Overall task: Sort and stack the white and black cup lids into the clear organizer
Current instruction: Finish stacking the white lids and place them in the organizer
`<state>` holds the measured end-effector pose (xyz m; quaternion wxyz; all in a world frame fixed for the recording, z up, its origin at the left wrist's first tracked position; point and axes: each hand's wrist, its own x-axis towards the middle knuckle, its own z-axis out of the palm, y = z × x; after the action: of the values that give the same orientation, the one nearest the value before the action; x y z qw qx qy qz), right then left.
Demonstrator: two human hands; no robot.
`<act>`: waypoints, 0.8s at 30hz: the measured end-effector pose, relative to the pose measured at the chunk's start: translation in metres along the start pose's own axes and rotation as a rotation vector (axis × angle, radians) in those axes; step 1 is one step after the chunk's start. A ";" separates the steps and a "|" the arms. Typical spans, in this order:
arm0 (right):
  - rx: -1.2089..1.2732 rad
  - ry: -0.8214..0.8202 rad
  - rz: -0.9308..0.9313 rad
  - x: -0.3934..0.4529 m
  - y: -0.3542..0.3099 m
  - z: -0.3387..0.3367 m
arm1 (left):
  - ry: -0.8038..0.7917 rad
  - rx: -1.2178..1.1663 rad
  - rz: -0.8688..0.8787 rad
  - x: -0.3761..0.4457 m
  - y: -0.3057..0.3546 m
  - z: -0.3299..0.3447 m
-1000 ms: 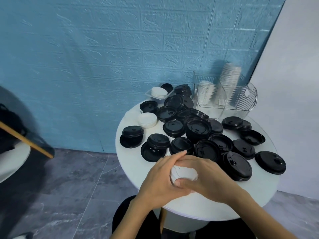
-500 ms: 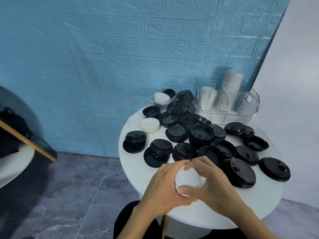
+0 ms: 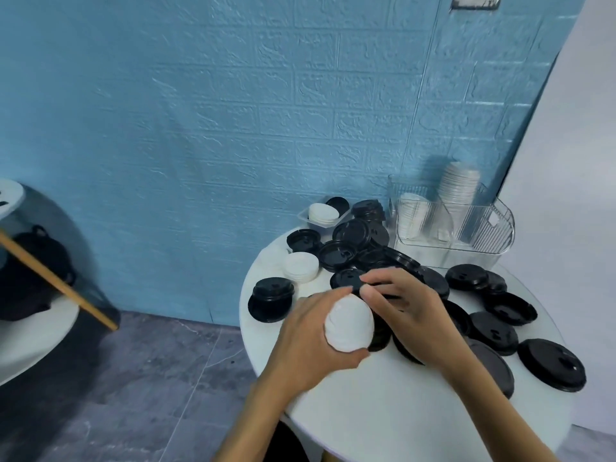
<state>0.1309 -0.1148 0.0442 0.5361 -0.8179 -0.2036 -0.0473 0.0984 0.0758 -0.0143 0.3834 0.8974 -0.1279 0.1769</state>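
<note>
My left hand (image 3: pixel 308 331) grips a stack of white lids (image 3: pixel 350 323), held on edge above the round white table (image 3: pixel 383 405). My right hand (image 3: pixel 405 306) is beside the stack, fingers curled, thumb tip near the stack's top; whether it holds anything I cannot tell. Several black lids (image 3: pixel 551 363) lie scattered over the table. At the back right stands the clear organizer (image 3: pixel 480 235), with white lids stacked in two of its compartments. A small pile of white lids (image 3: pixel 301 266) sits at the table's left edge.
A clear shallow tray (image 3: pixel 325 215) with white and black lids sits by the blue wall. Another round white table with a wooden stick (image 3: pixel 56 281) and a dark object is at the left. Grey floor lies below.
The view has tilted up and left. My left hand has lifted the white stack higher over the black lids, and my right hand has slid off it to the right.
</note>
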 end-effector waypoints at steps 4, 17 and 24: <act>0.078 -0.163 0.153 0.027 -0.003 0.012 | 0.059 -0.033 -0.008 0.019 -0.010 -0.013; 0.467 -0.274 0.437 0.044 -0.003 0.031 | 0.103 -0.353 -0.120 0.023 -0.020 -0.004; 0.581 -0.299 0.473 0.050 -0.009 0.043 | 0.173 -0.418 -0.157 0.018 -0.021 -0.011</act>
<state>0.1672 -0.0590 0.0486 0.7055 -0.6545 -0.0904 0.2562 0.1194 0.0965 -0.0128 0.5831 0.7871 -0.0582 0.1923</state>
